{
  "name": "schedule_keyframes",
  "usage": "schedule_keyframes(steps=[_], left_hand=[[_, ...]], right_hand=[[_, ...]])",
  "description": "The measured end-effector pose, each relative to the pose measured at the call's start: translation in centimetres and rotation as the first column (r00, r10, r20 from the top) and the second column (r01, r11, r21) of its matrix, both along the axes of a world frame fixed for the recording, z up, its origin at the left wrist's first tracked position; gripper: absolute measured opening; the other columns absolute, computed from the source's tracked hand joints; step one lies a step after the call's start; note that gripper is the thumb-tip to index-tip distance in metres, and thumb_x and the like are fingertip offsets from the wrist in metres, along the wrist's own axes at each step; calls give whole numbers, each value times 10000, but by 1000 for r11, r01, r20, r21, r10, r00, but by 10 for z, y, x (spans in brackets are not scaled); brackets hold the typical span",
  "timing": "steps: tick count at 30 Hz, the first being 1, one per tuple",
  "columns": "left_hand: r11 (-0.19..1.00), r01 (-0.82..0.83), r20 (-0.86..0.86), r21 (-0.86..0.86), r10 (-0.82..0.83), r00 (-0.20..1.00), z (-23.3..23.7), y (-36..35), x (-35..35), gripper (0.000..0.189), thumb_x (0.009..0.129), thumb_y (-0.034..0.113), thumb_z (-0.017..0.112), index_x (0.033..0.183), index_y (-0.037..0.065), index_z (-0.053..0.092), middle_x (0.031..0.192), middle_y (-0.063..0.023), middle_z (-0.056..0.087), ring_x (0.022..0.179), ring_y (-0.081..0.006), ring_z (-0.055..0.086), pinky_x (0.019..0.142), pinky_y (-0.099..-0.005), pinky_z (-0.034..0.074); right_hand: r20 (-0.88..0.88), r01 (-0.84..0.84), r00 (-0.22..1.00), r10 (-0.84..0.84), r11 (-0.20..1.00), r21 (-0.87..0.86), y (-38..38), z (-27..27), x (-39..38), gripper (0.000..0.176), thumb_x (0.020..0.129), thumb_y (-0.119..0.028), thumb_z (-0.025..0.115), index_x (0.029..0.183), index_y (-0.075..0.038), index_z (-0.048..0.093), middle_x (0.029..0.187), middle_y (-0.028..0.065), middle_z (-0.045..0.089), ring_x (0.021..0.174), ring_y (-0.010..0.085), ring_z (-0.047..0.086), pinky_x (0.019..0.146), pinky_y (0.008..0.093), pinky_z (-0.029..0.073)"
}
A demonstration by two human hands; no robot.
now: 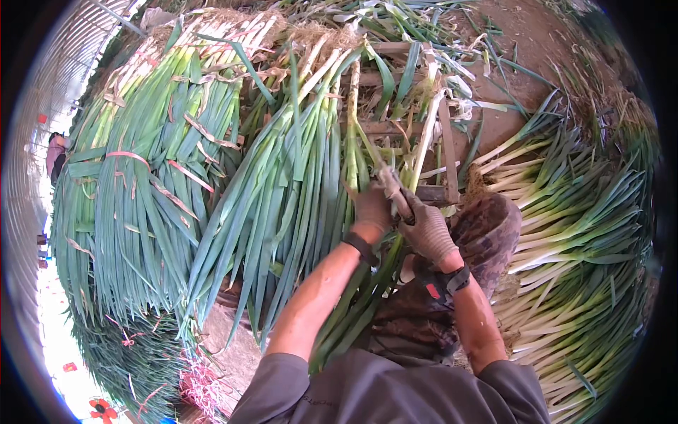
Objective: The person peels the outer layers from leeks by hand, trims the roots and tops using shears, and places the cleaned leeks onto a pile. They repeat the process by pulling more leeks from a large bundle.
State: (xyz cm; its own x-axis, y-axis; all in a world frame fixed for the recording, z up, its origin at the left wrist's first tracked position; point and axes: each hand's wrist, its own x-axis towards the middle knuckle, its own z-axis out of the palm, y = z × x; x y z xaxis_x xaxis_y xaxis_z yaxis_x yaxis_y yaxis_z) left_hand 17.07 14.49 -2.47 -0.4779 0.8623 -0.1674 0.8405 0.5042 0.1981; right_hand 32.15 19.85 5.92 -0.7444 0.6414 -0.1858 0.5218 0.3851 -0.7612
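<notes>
My left hand [371,210], in a pale knitted glove, is closed around a leek [352,131] whose roots point away from me. Close beside it, my gloved right hand [428,230] is closed on a pale, dry-looking leaf strip [392,186], blurred by motion. Another leek with a white stem [426,136] lies just beyond the right hand, on a low wooden frame [447,152]. Green leaves run down between my forearms toward my lap. The fingertips of both hands are partly hidden.
At the left are large tied bundles of leeks [134,205], with a loose pile [296,162] beside them. Many leeks [565,247] lie along the right. Peeled leaves [459,78] litter the ground ahead. Pink twine [203,385] lies at lower left. My knee [487,226] is bent at right.
</notes>
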Motion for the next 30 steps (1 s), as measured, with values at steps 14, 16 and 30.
schedule_keyframes(steps=[14,16,30], left_hand=[[890,-275,142,363,239,961,20,-30,-60,309,834,70,623,1137,58,679,1028,-182,679,952,-384,660,829,-446,531],[904,-261,113,339,237,965,16,-15,-66,246,844,103,638,1083,45,649,1024,-184,683,935,-394,665,802,-467,538],[944,-329,133,7,325,936,26,33,-95,211,823,177,681,984,40,673,971,-218,720,914,-380,714,804,-465,572]], right_hand=[[201,-90,976,83,996,28,-19,-12,-24,693,781,-163,686,1420,-41,445,924,301,665,907,463,653,801,522,522],[193,-71,980,58,996,60,-12,-13,-32,684,780,-163,689,1410,-42,452,920,301,667,902,464,654,799,525,521],[151,-6,988,-17,988,153,64,-36,-114,589,788,-176,698,1322,-52,484,931,254,696,911,446,669,807,529,531]])
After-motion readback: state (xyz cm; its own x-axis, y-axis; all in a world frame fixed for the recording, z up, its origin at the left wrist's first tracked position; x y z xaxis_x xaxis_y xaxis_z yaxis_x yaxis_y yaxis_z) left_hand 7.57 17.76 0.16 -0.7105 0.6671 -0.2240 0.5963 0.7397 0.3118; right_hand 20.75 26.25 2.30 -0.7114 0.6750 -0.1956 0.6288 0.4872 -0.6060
